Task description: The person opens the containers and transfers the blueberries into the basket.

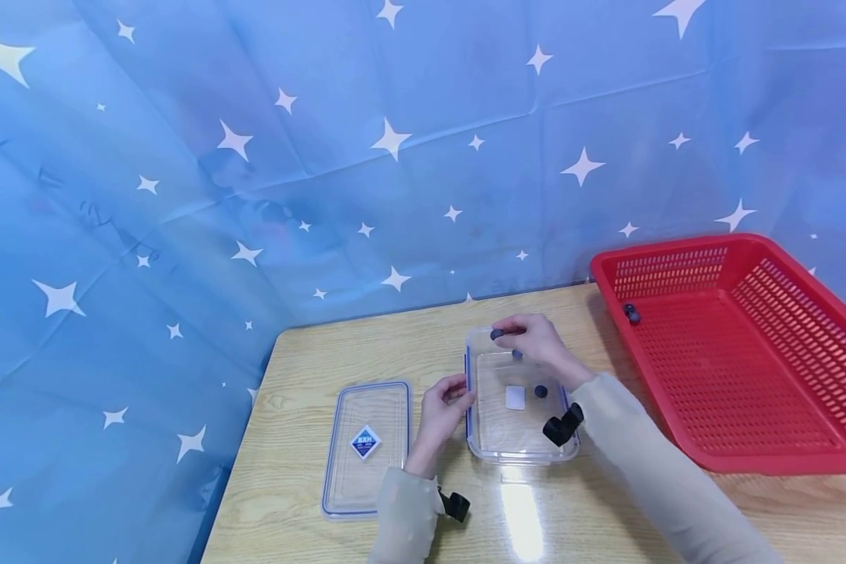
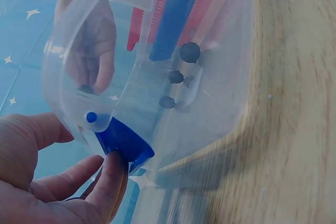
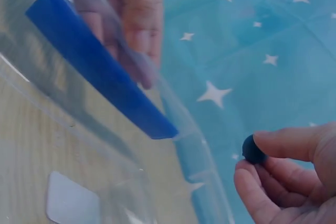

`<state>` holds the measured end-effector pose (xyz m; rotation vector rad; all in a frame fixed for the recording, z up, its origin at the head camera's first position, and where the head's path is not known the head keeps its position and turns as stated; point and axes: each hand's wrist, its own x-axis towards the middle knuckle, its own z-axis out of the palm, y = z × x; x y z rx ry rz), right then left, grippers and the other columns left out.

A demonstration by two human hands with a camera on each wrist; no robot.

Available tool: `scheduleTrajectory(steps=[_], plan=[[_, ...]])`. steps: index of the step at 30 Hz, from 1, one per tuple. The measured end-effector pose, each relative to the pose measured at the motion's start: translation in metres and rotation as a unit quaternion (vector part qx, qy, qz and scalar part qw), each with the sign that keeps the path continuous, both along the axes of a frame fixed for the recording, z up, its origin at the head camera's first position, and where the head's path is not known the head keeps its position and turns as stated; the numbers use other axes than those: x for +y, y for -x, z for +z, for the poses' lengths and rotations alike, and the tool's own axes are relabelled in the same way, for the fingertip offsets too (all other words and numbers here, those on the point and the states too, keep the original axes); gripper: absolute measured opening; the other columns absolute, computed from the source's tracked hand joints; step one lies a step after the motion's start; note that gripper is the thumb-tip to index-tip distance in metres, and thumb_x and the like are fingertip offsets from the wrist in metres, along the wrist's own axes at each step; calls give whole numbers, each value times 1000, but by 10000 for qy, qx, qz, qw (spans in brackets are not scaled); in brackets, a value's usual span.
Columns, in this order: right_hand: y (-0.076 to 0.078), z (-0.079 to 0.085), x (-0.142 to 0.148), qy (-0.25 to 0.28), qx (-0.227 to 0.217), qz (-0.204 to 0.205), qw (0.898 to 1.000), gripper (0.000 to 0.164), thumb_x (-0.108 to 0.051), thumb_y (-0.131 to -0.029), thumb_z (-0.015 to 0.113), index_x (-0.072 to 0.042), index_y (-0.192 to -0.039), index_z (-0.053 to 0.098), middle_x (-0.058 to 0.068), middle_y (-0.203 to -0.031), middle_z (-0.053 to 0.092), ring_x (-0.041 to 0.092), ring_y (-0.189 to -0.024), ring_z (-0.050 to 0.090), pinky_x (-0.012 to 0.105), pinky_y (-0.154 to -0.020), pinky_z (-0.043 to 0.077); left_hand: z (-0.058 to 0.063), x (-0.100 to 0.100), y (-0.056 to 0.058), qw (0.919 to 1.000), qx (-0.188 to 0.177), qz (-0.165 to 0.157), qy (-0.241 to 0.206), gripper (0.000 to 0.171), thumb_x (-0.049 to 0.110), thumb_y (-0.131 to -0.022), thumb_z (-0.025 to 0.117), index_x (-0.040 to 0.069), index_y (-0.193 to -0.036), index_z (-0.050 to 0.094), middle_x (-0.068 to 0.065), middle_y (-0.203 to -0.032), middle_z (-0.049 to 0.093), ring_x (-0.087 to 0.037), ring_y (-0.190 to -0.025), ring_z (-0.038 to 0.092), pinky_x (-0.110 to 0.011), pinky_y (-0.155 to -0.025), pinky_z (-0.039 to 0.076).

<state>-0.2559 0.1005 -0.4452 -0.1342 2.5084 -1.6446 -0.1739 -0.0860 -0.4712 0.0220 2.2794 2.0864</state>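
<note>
A clear plastic container with blue side latches stands uncovered on the table. Over its far end, my right hand pinches a dark blueberry between thumb and fingers. Lower in the box, the head view shows one blueberry near a white square and another beside the right hand; three dark round shapes appear through the wall in the left wrist view. At the container's left side is my left hand, its loosely bent fingers touching the lowered blue latch from outside.
A clear lid with a blue seal and a diamond-shaped label lies left of the container. On the right stands a large red basket with two or so blueberries in its far left corner. A blue star-patterned cloth hangs behind the table.
</note>
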Motion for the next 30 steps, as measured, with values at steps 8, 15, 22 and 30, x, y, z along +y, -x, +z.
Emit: scheduleTrajectory(steps=[8,15,22,30], plan=[[0,15,19,58,150,-180,9997,35,-10,-87,65,4,-119,61,21,-111,63,30,-100,58,38,-86,48,-1,0,0,10000,14,11,-39,34,-8,-82,61,-19,-112,54,-34,-107,56,-33,-95,57,-14,-75,48],[-2,31,37,37,232,-287,9993,36,-10,-89,62,5,-122,58,23,-115,60,31,-102,56,38,-87,47,0,1,0,9999,-107,36,-48,35,-6,-82,61,-18,-114,54,-34,-110,55,-30,-96,57,-15,-76,48],[-4,49,61,-67,396,-457,9981,36,-10,-90,62,5,-122,58,24,-118,58,29,-104,54,27,-81,47,0,1,0,9999,-92,40,-38,34,-7,-83,61,-18,-114,54,-34,-109,55,-30,-96,57,-15,-76,48],[-5,59,97,-278,473,-836,9950,44,-24,-90,64,1,-125,57,21,-124,54,29,-109,47,27,-84,44,0,2,-1,9999,-102,40,-38,34,-7,-83,61,-17,-114,54,-32,-109,56,-28,-95,56,-15,-76,48]])
